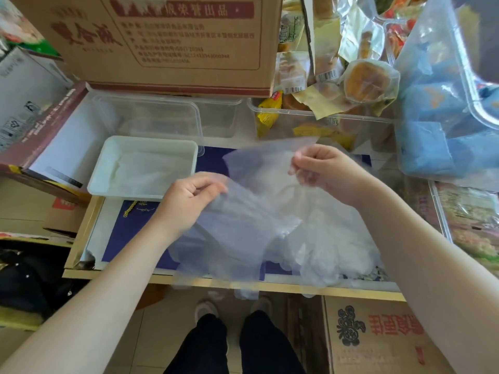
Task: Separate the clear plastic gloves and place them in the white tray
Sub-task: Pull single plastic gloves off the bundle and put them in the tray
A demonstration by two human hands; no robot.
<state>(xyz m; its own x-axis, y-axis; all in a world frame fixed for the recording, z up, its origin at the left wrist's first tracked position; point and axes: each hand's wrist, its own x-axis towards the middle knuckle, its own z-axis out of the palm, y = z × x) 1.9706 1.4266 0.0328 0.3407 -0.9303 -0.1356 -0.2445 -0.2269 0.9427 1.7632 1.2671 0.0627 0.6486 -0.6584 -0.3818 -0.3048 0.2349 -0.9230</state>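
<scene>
Both hands are up over the work surface, pulling thin film apart. From the head view, the left hand (193,197) has its fingers curled and pinches an edge of the clear plastic gloves (253,211), while the right hand (320,168) pinches another edge higher up and a little further away. Between them hangs stretched film; how many layers are in that stretch is hard to tell, since they are see-through and blurred. More gloves lie in a loose heap (332,249) on the dark blue surface (127,233) under and to the right of the held piece.

My reading is that the separating step is in hand: 1 glove is being peeled from the bunch. The next move calls for the left hand to come away with a single layer and carry it to the white tray (108,168), which sits just beside that hand, to its left and further back. Pale film already lies inside the tray.

Counted: 2 hands, 1 white tray, 1 heap of gloves whose number cannot be made out, and 1 clear lidded container (216,117) behind the tray.
</scene>
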